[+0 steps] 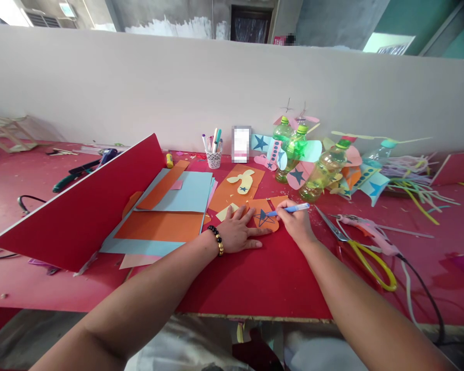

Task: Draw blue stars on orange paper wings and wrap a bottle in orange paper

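My right hand (297,220) grips a blue marker (294,208), its tip on a dark star drawn on an orange paper cutout (271,226). The star is partly filled in. My left hand (237,231) lies flat with fingers spread, its fingertips at the left edge of the cutout; a beaded bracelet circles that wrist. Just beyond are a larger orange sheet (224,191) and a cream paper cutout (246,183) bearing a small star. A pale paper scrap (223,213) lies beside my left fingers.
Stacked blue and orange paper (160,226) lies left, beside a slanted red board (96,206). A cup of markers (214,158) stands at the back. Plastic bottles (327,167) with paper wings crowd the right, behind yellow-handled scissors (371,263) and a pink glue gun (371,234) with a cord.
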`<state>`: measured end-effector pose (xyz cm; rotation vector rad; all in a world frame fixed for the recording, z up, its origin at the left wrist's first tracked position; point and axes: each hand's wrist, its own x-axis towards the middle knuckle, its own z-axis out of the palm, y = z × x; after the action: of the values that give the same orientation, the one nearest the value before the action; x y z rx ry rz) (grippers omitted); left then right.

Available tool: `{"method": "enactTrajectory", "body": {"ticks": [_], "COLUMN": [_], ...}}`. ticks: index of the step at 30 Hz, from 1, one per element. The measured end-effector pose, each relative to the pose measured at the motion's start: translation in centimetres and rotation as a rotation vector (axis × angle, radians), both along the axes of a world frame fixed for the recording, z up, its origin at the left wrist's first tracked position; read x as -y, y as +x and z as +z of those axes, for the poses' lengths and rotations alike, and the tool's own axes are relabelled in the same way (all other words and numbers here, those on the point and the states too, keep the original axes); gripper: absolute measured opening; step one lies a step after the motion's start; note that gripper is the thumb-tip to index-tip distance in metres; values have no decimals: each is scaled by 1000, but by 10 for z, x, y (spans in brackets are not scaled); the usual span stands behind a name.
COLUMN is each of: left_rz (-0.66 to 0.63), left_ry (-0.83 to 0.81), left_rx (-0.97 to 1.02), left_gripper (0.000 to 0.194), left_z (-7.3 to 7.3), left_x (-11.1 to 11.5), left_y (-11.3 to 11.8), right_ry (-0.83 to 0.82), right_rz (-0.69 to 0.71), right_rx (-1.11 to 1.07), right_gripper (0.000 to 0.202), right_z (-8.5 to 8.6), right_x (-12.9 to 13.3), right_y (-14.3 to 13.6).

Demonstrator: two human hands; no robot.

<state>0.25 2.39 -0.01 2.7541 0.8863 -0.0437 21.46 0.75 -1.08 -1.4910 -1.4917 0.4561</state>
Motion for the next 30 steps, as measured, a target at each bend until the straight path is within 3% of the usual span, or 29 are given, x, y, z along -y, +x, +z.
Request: {"method": "enactTrajectory", "body": {"ticks": [30], "left_rz": [-4], "left_ry": [7], "left_rx": [14], "left_gripper": [54], "left_z": [-1], "left_x": [0], "left_y": [0], "right_ry": [1], "right_rz": [-15], "right_rx": [52], "right_gripper": [14], "right_z": [0], "right_x": [0], "right_y": [1]}}
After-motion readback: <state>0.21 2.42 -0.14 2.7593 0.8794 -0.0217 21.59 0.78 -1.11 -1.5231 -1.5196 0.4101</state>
